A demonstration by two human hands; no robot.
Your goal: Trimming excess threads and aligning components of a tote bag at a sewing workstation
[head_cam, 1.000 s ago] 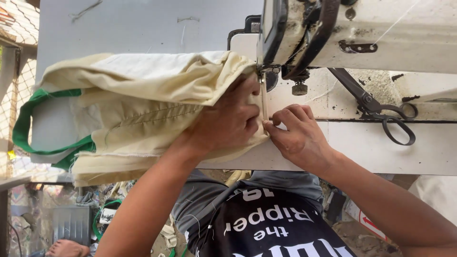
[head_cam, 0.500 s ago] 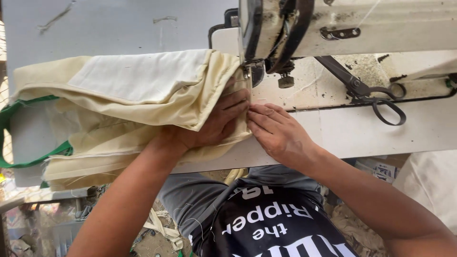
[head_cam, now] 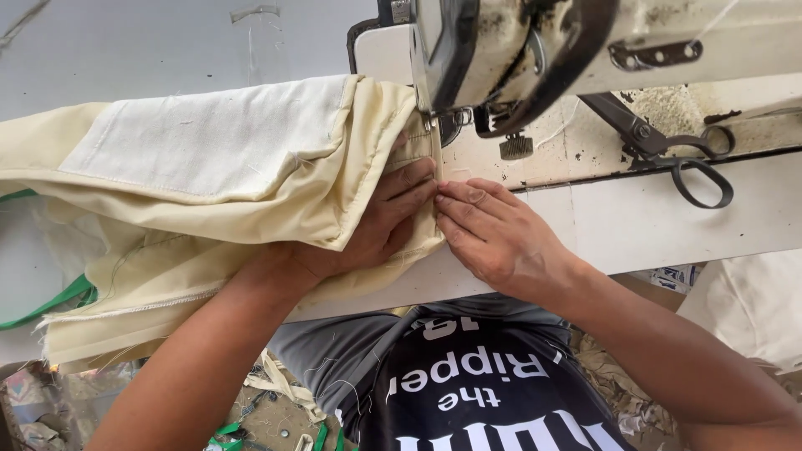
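Fingertips of the right hand [head_cam: 501, 238] are pressed flat on the folded edge of the cream cloth bag [head_cam: 251, 200], just beside the needle of the sewing machine [head_cam: 468, 50]. The left hand [head_cam: 376, 230] is spread beneath a fold. A finger could be caught if the hem is followed too closely; the seam could wander if the bunched cloth drags.

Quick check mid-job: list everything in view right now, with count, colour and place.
Sewing machine: one, off-white, grimy, top right.
Table: one, white, under the machine.
Cloth bag: one, cream, left, edge under the needle.
Green strap: one, far left, below the bag.
Scissors: one pair, black, right on the table.
Scraps: several, on the floor below.
Left hand: flat on the bag's edge.
Right hand: fingers at the seam.
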